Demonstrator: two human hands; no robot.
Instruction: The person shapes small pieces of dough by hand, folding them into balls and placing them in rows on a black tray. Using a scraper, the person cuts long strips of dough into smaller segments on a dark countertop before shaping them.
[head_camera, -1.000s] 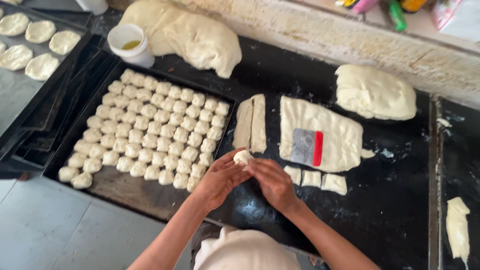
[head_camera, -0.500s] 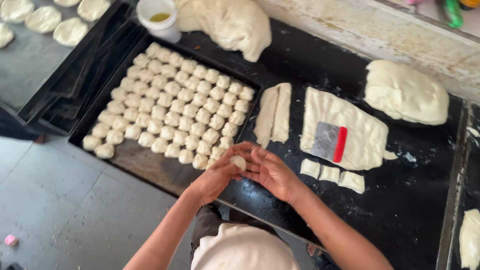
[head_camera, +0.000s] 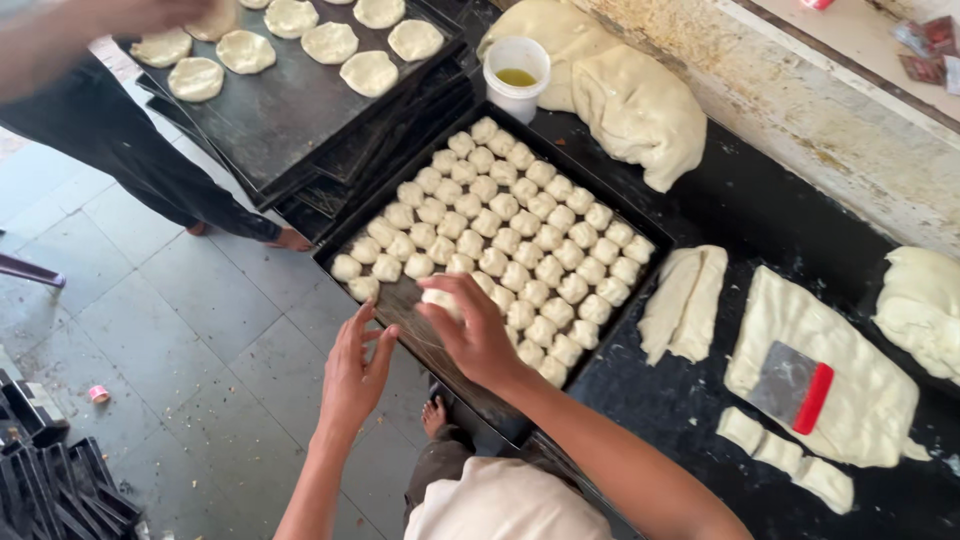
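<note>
A: Where is there room on the baking tray (head_camera: 395, 300)?

B: Only at its near corner, a bare dark patch beside the last rows of dough balls (head_camera: 520, 230). The rest is packed edge to edge. The tray's near rim overhangs the black counter (head_camera: 700, 400) above the tiled floor (head_camera: 200, 330).

A: And the right hand (head_camera: 475, 335)?

B: It reaches across that bare patch, palm down, fingers curled narrowly around one dough ball (head_camera: 441, 301), right at the end of the rows.

A: The left hand (head_camera: 355, 370)?

B: Just off the tray's near edge, above the floor, fingers spread wide and pointing up, holding nothing.

A: What hems the tray in?

B: A stack of dark trays (head_camera: 300, 110) with flattened rounds on the far left, a white cup (head_camera: 516, 78) at the far corner, cut dough strips (head_camera: 685, 300) to the right.
</note>
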